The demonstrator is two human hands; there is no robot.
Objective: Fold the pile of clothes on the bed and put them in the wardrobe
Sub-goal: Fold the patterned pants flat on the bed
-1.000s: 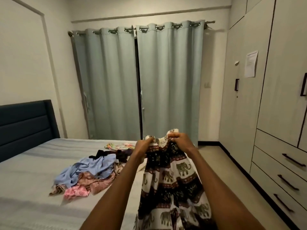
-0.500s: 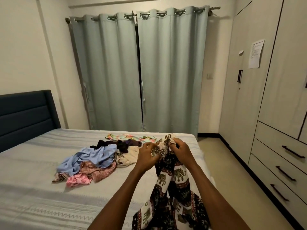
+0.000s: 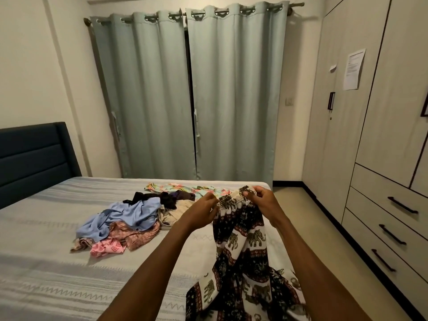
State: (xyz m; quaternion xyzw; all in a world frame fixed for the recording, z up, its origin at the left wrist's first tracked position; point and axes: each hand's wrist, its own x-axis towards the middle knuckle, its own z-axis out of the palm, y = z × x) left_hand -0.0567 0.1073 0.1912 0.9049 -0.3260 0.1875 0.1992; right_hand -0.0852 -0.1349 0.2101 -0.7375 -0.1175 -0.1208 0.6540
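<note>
1. Now, in the head view, both hands are holding up the elephant-print garment (image 3: 240,242) over the near right part of the bed (image 3: 46,228).
2. The left hand (image 3: 201,212) is pinching the garment's top edge with curled fingers, just beside the right hand (image 3: 264,202), which is gripping the same bunched edge between thumb and fingers.
3. The cloth is hanging down between the two forearms and is spreading out at the bottom of the picture, partly over the bed's edge.
4. The pile (image 3: 125,221) is lying on the bed to the left of the hands, apart from them: blue, pink, black and beige pieces are lying jumbled together.
5. A floral piece (image 3: 183,188) is lying flat behind the pile, near the far edge of the bed.
6. The wardrobe (image 3: 382,135) is standing along the right wall with its doors and drawers closed, and a paper (image 3: 354,69) is sticking to one door.
7. Curtains (image 3: 208,93) are hanging drawn behind the bed, and a dark headboard (image 3: 32,158) is standing at the left.
</note>
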